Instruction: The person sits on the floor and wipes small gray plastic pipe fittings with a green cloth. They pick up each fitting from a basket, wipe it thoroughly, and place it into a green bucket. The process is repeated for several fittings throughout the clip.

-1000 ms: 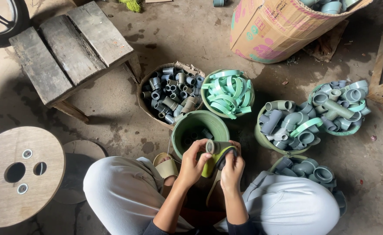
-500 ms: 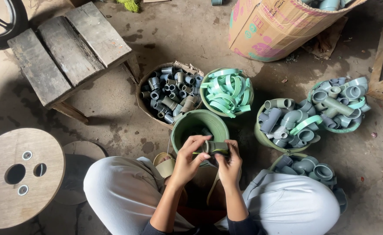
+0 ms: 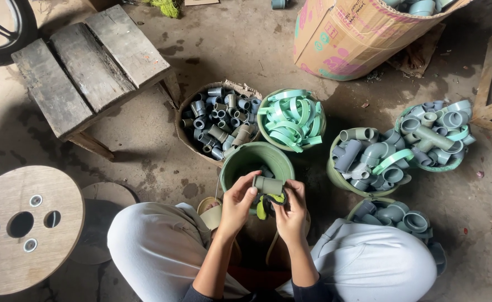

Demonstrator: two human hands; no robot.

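I squat on the floor and hold a short grey-green pipe fitting (image 3: 268, 184) sideways between both hands. My left hand (image 3: 238, 202) pinches its left end. My right hand (image 3: 291, 208) grips the right side together with a yellow-and-black cloth (image 3: 268, 203) that hangs under the fitting. Both hands hover over the near rim of a green bucket (image 3: 255, 159) with a few fittings at its bottom.
Around the bucket stand a basket of small grey couplings (image 3: 217, 120), a bowl of mint-green rings (image 3: 292, 118), and three bowls of grey elbows (image 3: 369, 159), (image 3: 438, 133), (image 3: 394, 215). A wooden stool (image 3: 86, 61), a wooden spool (image 3: 25, 226) and a cardboard drum (image 3: 363, 31) lie farther out.
The fitting was turned from end-on to lying sideways. The cloth has slipped from around it to below it, and both hands shifted slightly left.
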